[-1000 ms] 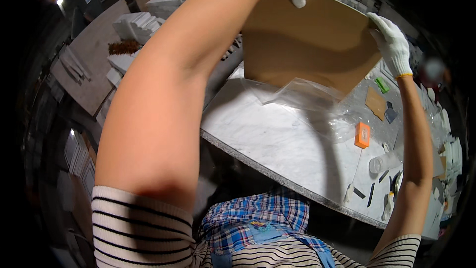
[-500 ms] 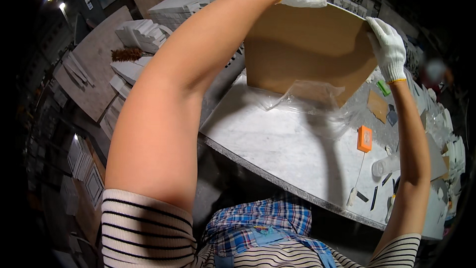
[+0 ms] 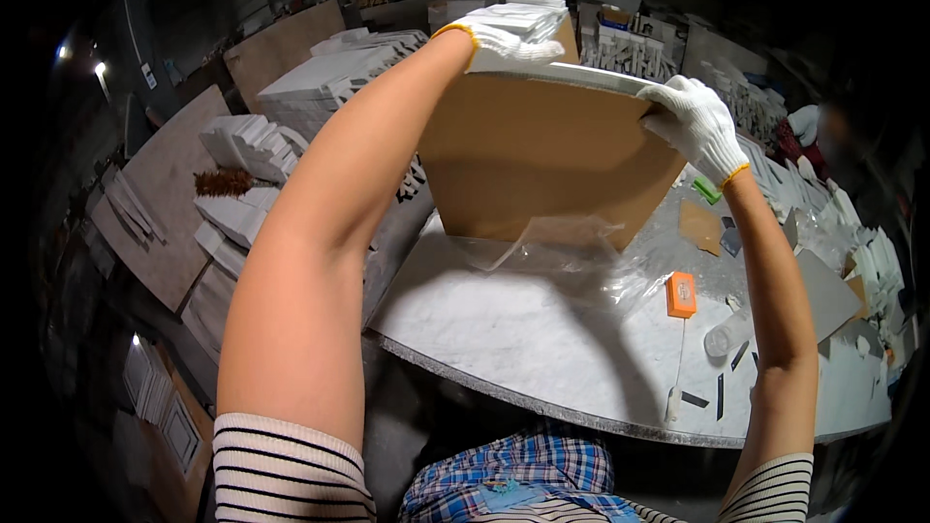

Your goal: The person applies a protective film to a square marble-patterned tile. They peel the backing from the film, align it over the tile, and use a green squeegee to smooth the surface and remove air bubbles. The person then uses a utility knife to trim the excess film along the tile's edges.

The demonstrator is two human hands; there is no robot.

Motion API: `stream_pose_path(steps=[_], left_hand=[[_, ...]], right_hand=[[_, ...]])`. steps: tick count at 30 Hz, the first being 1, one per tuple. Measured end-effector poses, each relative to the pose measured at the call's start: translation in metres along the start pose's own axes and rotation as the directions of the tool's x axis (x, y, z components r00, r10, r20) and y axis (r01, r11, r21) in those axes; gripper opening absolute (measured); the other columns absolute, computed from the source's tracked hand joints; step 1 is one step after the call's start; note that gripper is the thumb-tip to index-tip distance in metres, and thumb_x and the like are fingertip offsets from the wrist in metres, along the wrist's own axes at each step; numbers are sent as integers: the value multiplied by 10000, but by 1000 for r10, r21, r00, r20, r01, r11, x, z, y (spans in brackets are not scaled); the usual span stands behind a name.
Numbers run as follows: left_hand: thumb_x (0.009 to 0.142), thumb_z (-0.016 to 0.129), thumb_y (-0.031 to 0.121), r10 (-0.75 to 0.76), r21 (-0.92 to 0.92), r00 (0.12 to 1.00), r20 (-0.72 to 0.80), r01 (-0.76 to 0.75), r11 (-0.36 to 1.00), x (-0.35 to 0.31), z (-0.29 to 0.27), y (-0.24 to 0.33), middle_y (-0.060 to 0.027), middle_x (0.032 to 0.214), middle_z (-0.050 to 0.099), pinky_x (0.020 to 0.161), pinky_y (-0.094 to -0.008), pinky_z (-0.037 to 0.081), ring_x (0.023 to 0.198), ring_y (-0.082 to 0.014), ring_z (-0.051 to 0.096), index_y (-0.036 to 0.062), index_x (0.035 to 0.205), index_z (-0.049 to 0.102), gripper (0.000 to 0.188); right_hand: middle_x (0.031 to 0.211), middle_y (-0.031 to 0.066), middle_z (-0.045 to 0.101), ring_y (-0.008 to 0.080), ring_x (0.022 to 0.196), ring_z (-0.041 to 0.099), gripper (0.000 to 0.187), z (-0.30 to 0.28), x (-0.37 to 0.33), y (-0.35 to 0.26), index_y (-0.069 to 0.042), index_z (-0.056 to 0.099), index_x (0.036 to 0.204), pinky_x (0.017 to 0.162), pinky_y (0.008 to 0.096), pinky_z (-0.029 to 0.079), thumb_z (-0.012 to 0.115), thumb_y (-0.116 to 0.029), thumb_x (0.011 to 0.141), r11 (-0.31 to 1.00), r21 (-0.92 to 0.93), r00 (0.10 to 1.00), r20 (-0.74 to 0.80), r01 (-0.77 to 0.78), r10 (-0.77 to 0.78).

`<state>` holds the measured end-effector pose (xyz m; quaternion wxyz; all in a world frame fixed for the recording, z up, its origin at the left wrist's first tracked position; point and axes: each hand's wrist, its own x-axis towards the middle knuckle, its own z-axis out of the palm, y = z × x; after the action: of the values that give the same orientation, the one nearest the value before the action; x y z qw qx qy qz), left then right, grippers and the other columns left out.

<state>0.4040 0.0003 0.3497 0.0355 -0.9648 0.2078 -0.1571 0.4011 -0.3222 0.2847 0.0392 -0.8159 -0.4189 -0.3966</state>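
A large flat panel (image 3: pixel 547 160) stands on edge on the white marble-look tabletop (image 3: pixel 475 329). Its near face is plain brown, like cardboard, and a pale strip runs along the top edge. My left hand (image 3: pixel 513 45), in a white knitted glove, grips that edge near its left end; some of its fingers are hidden behind the panel. At the upper right corner, my gloved right hand (image 3: pixel 696 122) is closed round the edge. Crumpled clear plastic film (image 3: pixel 576 254) lies against the panel's foot.
Right of the panel lie an orange box (image 3: pixel 681 294), a clear plastic container (image 3: pixel 727 334), thin dark strips (image 3: pixel 720 395), a brown scrap (image 3: pixel 699 227) and a green piece (image 3: pixel 706 191). White slabs (image 3: pixel 325 77) are stacked at the far left. A blurred person (image 3: pixel 804 126) is at the far right.
The view has tilted up, showing more background. My right hand has turned and wraps further over the panel's corner. More of the panel's pale top edge shows; the panel still stands on the table.
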Motion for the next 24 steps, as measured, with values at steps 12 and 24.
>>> stream_pose_path(steps=[12, 24], left_hand=[[913, 614, 379, -79, -95, 930, 360, 121, 988, -19, -6, 17, -135, 1260, 660, 1033, -380, 431, 1171, -259, 585, 96, 1311, 624, 489], [874, 685, 275, -25, -354, 983, 185, 90, 931, -30, 17, 7, -29, 960, 661, 841, -335, 476, 911, -163, 565, 39, 1040, 672, 289]], right_hand=[[828, 82, 613, 259, 845, 633, 185, -129, -39, -7, -105, 742, 931, 770, 367, 519, 737, -126, 747, 951, 301, 991, 97, 63, -96], [965, 103, 685, 202, 915, 648, 309, -292, -111, 47, 3, 697, 1049, 839, 319, 494, 689, -221, 837, 886, 27, 879, -115, -462, 462]])
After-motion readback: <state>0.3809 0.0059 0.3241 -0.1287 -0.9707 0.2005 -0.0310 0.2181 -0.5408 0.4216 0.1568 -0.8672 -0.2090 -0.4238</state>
